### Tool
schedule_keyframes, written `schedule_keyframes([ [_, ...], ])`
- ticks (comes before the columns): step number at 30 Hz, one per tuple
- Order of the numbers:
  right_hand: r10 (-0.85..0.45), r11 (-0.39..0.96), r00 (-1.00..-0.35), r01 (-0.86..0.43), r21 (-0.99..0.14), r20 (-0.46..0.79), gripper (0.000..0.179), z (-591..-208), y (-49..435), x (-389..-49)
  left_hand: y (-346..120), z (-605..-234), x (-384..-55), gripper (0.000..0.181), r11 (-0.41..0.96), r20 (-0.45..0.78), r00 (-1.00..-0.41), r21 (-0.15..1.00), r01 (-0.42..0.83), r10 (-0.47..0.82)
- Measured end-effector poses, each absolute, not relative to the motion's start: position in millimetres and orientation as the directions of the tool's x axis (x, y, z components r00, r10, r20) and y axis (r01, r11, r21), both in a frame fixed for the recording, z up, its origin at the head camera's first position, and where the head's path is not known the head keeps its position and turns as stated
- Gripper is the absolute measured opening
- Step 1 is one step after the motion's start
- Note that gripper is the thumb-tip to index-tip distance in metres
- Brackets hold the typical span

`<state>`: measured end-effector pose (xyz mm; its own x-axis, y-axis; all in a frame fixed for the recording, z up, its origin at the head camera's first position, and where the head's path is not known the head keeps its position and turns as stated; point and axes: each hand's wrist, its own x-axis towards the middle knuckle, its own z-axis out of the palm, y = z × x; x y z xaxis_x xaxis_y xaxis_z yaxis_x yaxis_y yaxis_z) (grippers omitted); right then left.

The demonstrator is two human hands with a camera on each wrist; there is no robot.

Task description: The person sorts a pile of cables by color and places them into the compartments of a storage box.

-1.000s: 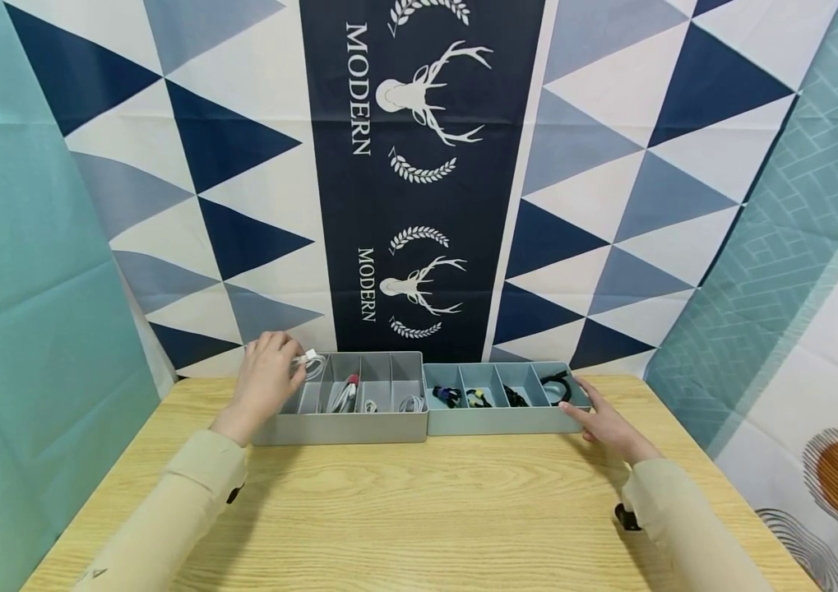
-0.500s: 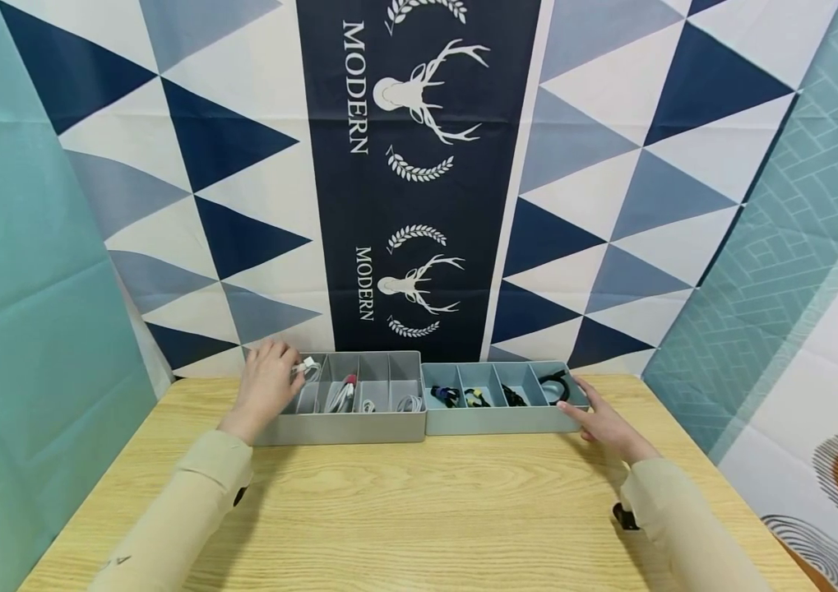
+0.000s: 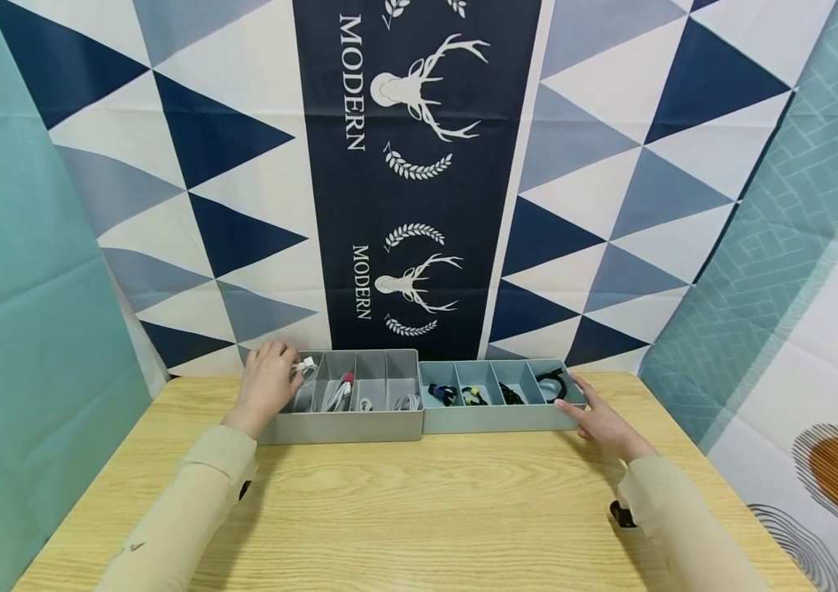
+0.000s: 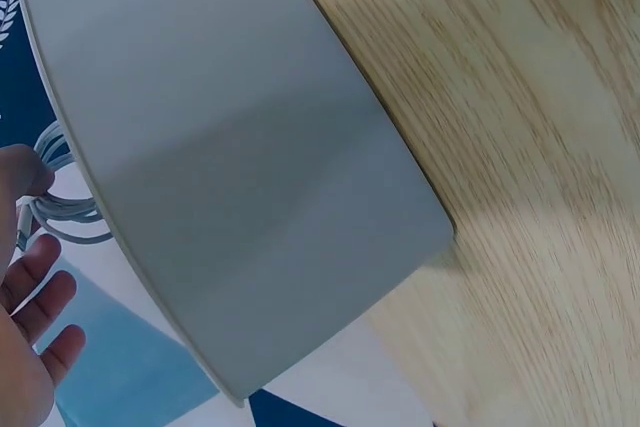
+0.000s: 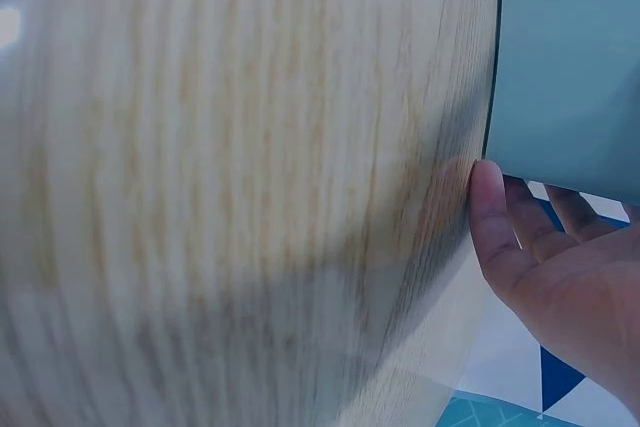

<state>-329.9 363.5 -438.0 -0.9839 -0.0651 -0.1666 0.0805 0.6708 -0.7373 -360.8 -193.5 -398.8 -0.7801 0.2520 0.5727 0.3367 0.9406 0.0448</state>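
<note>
My left hand (image 3: pixel 265 385) pinches a coiled white cable (image 3: pixel 307 367) over the left end of the grey divided box (image 3: pixel 348 427). In the left wrist view, the cable's loops (image 4: pixel 68 209) hang from thumb and fingers at the box rim, the other fingers spread. Part of the leftmost section is hidden behind this hand. At the right end of the blue divided box (image 3: pixel 500 420), my right hand (image 3: pixel 606 421) rests with its fingers along the end wall and its thumb near the front corner. The right wrist view shows its fingertips against the box (image 5: pixel 575 67).
Both boxes stand end to end at the back of the wooden table (image 3: pixel 419 510), before a patterned cloth. In the grey box lie a cable with a red part (image 3: pixel 345 385) and light coils (image 3: pixel 407 402). The blue box holds several dark cables, one a black loop (image 3: pixel 553 383).
My left hand has sunk slightly toward the grey box with the coiled cable. The right hand stays at the blue box's end. The head view has shifted a little.
</note>
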Motion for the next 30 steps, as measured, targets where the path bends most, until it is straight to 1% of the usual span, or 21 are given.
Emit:
schedule_keyframes([
  [10,-0.068,0.668,-0.983,0.084,-0.74,-0.173,0.093,-435.9,361.8,-328.9,-186.6,-403.0,-365.5,0.017,0.947,0.542,-0.807,0.059,0.315,0.235],
  [22,-0.069,0.646,-0.981,0.095,-0.758,-0.182,0.094,-436.1,363.0,-329.9,-175.6,-401.0,-370.2,0.02,0.964,0.502,-0.85,0.106,0.244,0.161],
  [30,-0.07,0.647,-0.982,0.091,-0.757,-0.177,0.094,-437.7,363.9,-329.8,-178.0,-406.8,-372.9,0.023,0.968,0.47,-0.874,0.138,0.209,0.122],
])
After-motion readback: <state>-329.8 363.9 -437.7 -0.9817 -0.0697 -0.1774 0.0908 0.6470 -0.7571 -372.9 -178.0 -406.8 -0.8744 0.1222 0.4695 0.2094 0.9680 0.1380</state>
